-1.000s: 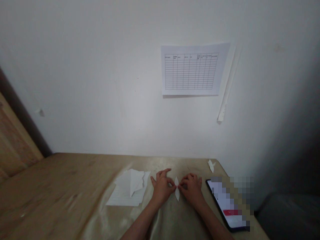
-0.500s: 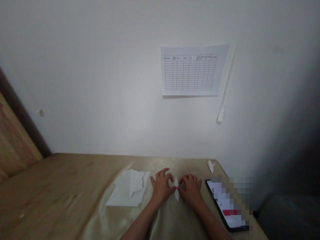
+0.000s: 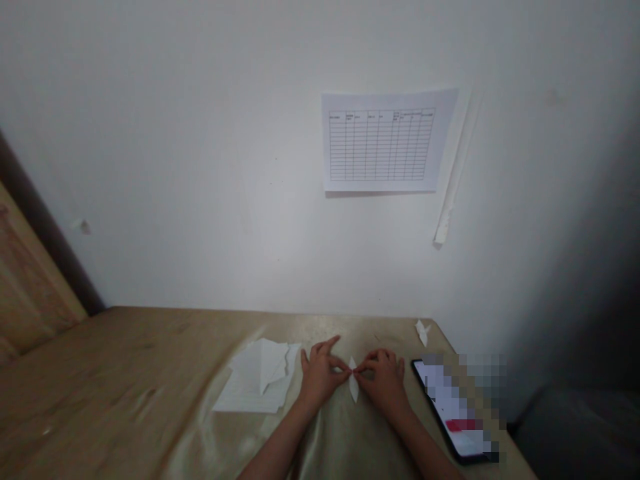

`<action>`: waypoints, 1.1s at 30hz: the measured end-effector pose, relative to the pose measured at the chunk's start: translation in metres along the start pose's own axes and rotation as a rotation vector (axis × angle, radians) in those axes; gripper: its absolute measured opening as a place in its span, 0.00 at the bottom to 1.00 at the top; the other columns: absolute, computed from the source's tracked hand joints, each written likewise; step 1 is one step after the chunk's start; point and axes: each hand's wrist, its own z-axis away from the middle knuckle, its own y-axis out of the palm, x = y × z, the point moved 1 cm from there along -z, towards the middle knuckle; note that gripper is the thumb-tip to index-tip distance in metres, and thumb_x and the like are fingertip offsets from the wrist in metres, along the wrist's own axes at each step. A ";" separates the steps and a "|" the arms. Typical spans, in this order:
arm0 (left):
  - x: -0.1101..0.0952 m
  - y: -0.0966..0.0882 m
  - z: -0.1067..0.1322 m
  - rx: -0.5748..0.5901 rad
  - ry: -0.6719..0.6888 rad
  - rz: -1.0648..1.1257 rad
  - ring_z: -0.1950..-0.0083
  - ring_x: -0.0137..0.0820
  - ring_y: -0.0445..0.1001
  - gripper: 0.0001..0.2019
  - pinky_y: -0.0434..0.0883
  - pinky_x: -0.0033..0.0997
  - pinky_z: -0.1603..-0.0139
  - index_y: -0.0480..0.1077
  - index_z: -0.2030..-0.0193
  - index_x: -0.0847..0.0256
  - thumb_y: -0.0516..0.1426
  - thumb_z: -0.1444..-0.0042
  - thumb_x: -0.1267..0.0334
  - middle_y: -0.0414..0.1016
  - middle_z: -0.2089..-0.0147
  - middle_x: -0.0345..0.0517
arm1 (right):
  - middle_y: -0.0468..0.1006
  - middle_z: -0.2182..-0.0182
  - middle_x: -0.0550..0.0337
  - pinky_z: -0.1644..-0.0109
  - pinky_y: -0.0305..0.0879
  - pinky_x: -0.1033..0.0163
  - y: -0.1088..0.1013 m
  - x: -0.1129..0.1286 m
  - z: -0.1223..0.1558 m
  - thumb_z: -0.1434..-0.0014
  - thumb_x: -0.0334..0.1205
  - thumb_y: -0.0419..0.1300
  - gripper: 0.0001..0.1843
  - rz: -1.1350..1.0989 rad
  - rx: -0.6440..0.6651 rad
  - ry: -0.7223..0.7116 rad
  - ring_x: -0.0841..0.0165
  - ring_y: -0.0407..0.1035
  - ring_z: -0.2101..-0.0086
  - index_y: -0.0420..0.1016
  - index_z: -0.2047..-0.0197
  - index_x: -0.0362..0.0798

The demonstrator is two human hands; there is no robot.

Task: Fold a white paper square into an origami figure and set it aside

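Observation:
A small white folded paper [image 3: 354, 389], narrow and pointed at both ends, is between my two hands near the front of the table. My left hand [image 3: 321, 373] pinches its middle from the left with thumb and index finger, the other fingers raised. From the right, my right hand [image 3: 383, 377] pinches the same spot, its remaining fingers curled. The fingertips of both hands meet at the paper's middle and hide that part. Left of my left hand lies a loose stack of white paper sheets [image 3: 250, 393], with a folded and torn piece on top.
A phone [image 3: 455, 413] with a lit screen lies right of my right hand. Behind it, another folded paper piece [image 3: 423, 333] rests near the table's [image 3: 150, 373] back right corner. A printed grid sheet [image 3: 380, 143] hangs on the wall.
The index fingers of both hands have come down to the thumbs, closing the pinch on the paper's middle. The paper has stayed in about the same place.

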 end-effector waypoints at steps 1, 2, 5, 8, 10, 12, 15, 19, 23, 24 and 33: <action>0.000 0.000 0.000 -0.004 -0.002 -0.006 0.29 0.48 0.54 0.05 0.33 0.70 0.31 0.81 0.65 0.41 0.66 0.50 0.55 0.60 0.28 0.30 | 0.75 0.53 0.58 0.33 0.37 0.37 0.000 -0.001 0.000 0.42 0.48 0.63 0.06 -0.003 -0.004 -0.002 0.55 0.61 0.44 0.83 0.65 0.64; -0.001 0.000 0.000 -0.010 -0.002 -0.011 0.29 0.48 0.55 0.05 0.33 0.71 0.31 0.81 0.65 0.40 0.66 0.50 0.55 0.60 0.29 0.29 | 0.75 0.53 0.58 0.33 0.37 0.37 0.001 -0.001 0.000 0.41 0.48 0.63 0.07 -0.010 -0.007 -0.006 0.55 0.61 0.44 0.83 0.65 0.64; 0.000 0.001 -0.001 -0.020 0.003 -0.026 0.29 0.48 0.55 0.08 0.34 0.70 0.30 0.81 0.62 0.36 0.66 0.50 0.55 0.60 0.29 0.28 | 0.75 0.53 0.58 0.33 0.37 0.38 0.002 -0.003 -0.001 0.41 0.48 0.63 0.07 -0.032 -0.012 -0.015 0.56 0.62 0.45 0.83 0.65 0.63; 0.003 0.002 -0.002 -0.012 0.007 -0.046 0.29 0.49 0.54 0.11 0.34 0.71 0.31 0.80 0.59 0.32 0.66 0.50 0.54 0.58 0.28 0.28 | 0.75 0.53 0.59 0.32 0.36 0.38 0.003 -0.005 -0.002 0.42 0.48 0.63 0.06 -0.028 -0.004 -0.008 0.56 0.63 0.45 0.84 0.64 0.65; 0.004 0.003 -0.002 -0.010 0.012 -0.064 0.28 0.50 0.53 0.13 0.34 0.73 0.31 0.79 0.57 0.31 0.66 0.50 0.54 0.57 0.27 0.28 | 0.75 0.52 0.59 0.32 0.37 0.38 0.003 -0.005 -0.002 0.41 0.48 0.63 0.06 -0.010 0.006 -0.003 0.55 0.63 0.45 0.84 0.63 0.66; 0.004 0.004 -0.002 -0.003 0.011 -0.087 0.28 0.50 0.52 0.14 0.34 0.73 0.31 0.78 0.55 0.30 0.65 0.49 0.53 0.54 0.26 0.28 | 0.75 0.50 0.60 0.33 0.38 0.37 0.003 -0.005 -0.002 0.41 0.48 0.63 0.07 0.008 0.015 -0.006 0.55 0.62 0.44 0.83 0.60 0.68; 0.004 0.004 -0.002 0.013 0.003 -0.121 0.27 0.52 0.50 0.16 0.33 0.73 0.31 0.77 0.51 0.31 0.64 0.49 0.52 0.51 0.25 0.29 | 0.74 0.48 0.60 0.33 0.37 0.36 0.002 -0.005 -0.002 0.41 0.49 0.63 0.09 0.028 0.024 -0.009 0.54 0.61 0.43 0.82 0.57 0.70; 0.006 0.005 -0.002 0.005 0.029 -0.140 0.26 0.53 0.48 0.19 0.34 0.74 0.32 0.74 0.48 0.29 0.63 0.48 0.51 0.46 0.23 0.31 | 0.72 0.45 0.59 0.32 0.36 0.35 0.003 -0.004 -0.001 0.41 0.50 0.62 0.13 0.049 0.031 -0.010 0.53 0.59 0.41 0.80 0.53 0.70; 0.009 0.010 -0.003 0.002 0.045 -0.154 0.26 0.55 0.48 0.21 0.33 0.76 0.33 0.72 0.46 0.26 0.63 0.48 0.51 0.43 0.23 0.30 | 0.71 0.43 0.60 0.33 0.36 0.35 0.003 -0.002 -0.001 0.41 0.48 0.62 0.16 0.068 0.034 -0.008 0.53 0.58 0.40 0.78 0.50 0.73; 0.010 0.011 -0.004 -0.001 0.047 -0.160 0.26 0.55 0.48 0.22 0.32 0.76 0.33 0.71 0.45 0.25 0.63 0.48 0.51 0.43 0.23 0.31 | 0.70 0.43 0.60 0.33 0.36 0.34 0.003 -0.002 0.000 0.41 0.48 0.62 0.17 0.073 0.036 -0.008 0.53 0.58 0.40 0.77 0.49 0.74; 0.014 0.009 -0.008 0.024 0.043 -0.178 0.25 0.54 0.48 0.27 0.34 0.75 0.33 0.66 0.40 0.27 0.62 0.47 0.47 0.44 0.23 0.38 | 0.67 0.38 0.58 0.34 0.32 0.31 0.008 -0.004 0.003 0.39 0.49 0.58 0.22 0.151 0.024 -0.053 0.51 0.55 0.37 0.69 0.41 0.76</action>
